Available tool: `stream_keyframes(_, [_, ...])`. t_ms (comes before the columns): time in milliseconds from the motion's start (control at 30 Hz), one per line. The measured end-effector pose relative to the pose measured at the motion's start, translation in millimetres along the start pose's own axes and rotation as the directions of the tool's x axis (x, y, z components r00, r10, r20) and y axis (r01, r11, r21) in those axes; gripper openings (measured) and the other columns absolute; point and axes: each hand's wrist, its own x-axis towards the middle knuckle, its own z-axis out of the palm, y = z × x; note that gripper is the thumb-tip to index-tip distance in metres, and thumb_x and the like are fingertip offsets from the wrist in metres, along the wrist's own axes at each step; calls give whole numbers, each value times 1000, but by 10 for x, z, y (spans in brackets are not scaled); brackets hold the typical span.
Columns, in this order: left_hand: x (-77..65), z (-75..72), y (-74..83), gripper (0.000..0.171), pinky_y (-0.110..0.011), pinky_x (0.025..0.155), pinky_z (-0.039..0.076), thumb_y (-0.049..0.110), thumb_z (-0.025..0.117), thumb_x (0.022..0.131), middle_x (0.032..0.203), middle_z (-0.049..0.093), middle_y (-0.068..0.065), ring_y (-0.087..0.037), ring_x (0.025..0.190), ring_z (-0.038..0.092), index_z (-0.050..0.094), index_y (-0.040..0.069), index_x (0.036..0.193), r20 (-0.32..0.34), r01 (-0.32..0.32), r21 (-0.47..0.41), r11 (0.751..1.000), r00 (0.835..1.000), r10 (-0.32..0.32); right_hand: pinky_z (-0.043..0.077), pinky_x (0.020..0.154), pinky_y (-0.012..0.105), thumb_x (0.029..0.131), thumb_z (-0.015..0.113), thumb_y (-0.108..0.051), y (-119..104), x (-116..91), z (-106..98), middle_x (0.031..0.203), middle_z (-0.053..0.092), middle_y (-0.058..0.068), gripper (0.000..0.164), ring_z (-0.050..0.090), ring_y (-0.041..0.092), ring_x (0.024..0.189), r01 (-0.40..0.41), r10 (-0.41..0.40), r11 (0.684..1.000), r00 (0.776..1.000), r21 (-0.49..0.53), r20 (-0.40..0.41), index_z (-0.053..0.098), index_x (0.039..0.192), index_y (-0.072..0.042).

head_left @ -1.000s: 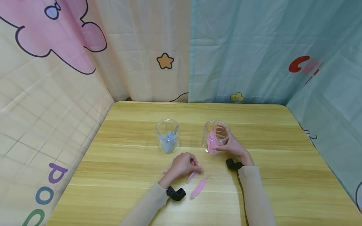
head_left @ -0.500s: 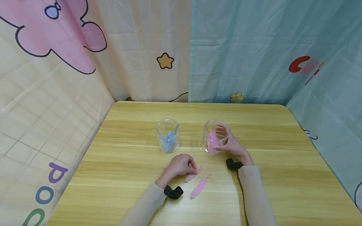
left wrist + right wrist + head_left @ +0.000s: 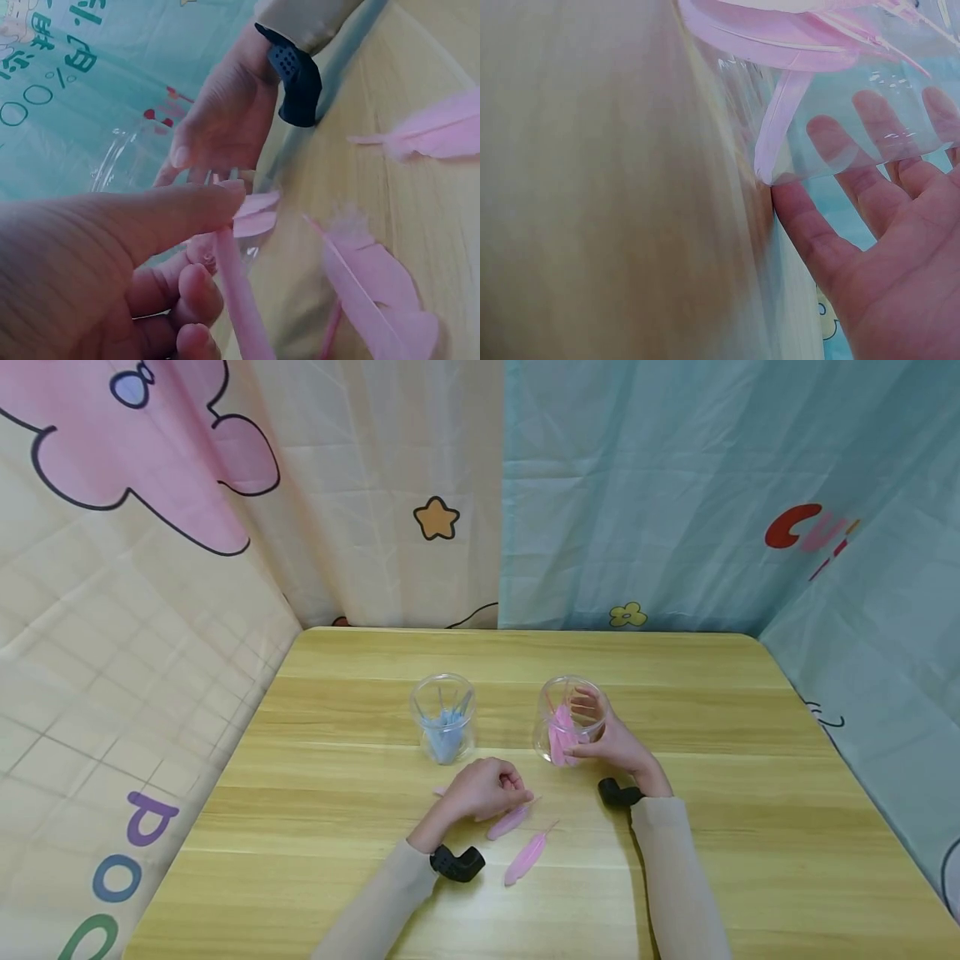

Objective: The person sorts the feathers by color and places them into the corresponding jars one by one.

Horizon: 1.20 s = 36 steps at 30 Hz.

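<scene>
My left hand (image 3: 483, 789) is low over the middle of the table, thumb and index finger pinching a slim pink feather (image 3: 241, 300) by its upper end. Two more pink feathers lie beside it: one (image 3: 510, 821) right under the fingertips and another (image 3: 527, 857) nearer the front. Farther back stands a clear plastic cup (image 3: 546, 739) with several pink feathers (image 3: 560, 735) in it, quills up. My right hand (image 3: 618, 747) holds this cup from its right side, fingers spread round the wall, as the right wrist view (image 3: 900, 217) also shows.
To the left stands a second clear cup (image 3: 467, 743) holding several blue feathers (image 3: 445, 735). A bit of pink feather (image 3: 439, 791) shows behind my left hand. Printed curtains (image 3: 375, 460) enclose the wooden table (image 3: 345, 710) at the back and sides.
My left hand has shifted slightly left, then up from the table, and more of the feather beneath its fingertips shows. My right hand and its cup have stayed still.
</scene>
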Motion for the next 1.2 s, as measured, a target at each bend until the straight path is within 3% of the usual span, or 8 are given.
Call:
stream_keyframes(133, [100,-57,81,20,-23,53,39,35,69,87,64,54,7,-8,57,48,66,17,79,-76,-55,-126,990,996,46,28,99,63,71,76,10,7,2,2,143,24,30,97,22,51,131,0,0,1000,1000,-9,0,14,144,-1])
stream_keyframes(267, [291,-169,257,20,-22,54,36,30,67,89,66,51,4,-8,60,44,67,11,84,-195,-145,-270,952,976,94,29,98,63,72,77,8,95,16,-25,143,24,29,97,22,51,131,13,-13,1000,1000,-5,0,14,145,-4])
stream_keyframes(367, [468,-274,427,20,-22,57,35,27,67,90,69,52,2,-10,63,44,67,7,88,-316,-239,-358,903,941,124,29,97,64,73,77,7,113,16,-37,143,23,30,96,21,52,131,20,-20,1000,1000,6,5,14,145,-4])
stream_keyframes(567, [787,-413,717,22,-23,63,36,25,66,91,73,53,2,-11,68,46,67,2,93,-542,-401,-444,801,832,116,27,98,65,74,75,8,20,-1,-22,143,20,31,97,20,53,130,-2,1,1000,1000,27,12,11,146,-2])
stream_keyframes(700, [944,-400,771,21,-21,63,34,19,67,90,71,52,5,-9,69,46,67,-2,94,-595,-420,-497,760,802,55,26,99,64,74,75,9,8,5,-24,143,20,31,98,20,53,130,-5,5,1000,1000,30,10,10,146,-2])
stream_keyframes(767, [989,-366,753,20,-22,64,33,15,67,90,72,51,4,-11,70,45,67,-4,95,-597,-416,-499,760,801,47,26,98,65,74,75,9,10,6,-19,143,19,32,97,19,53,130,0,-1,1000,1000,28,13,10,146,-2])
stream_keyframes(967, [1000,-262,641,26,-25,65,32,16,70,88,82,50,-9,-19,73,41,67,-1,108,-584,-385,-443,810,809,66,26,98,66,74,74,10,4,7,-10,143,19,34,97,19,54,130,9,-9,1000,1000,19,21,10,146,-1])
stream_keyframes(1200, [890,-210,481,28,-25,65,33,26,72,86,84,49,-12,-15,72,40,65,5,104,-607,-339,-403,850,794,29,25,99,66,74,74,10,-1,10,-14,143,20,32,95,19,55,130,12,-12,1000,1000,19,14,12,144,-1])
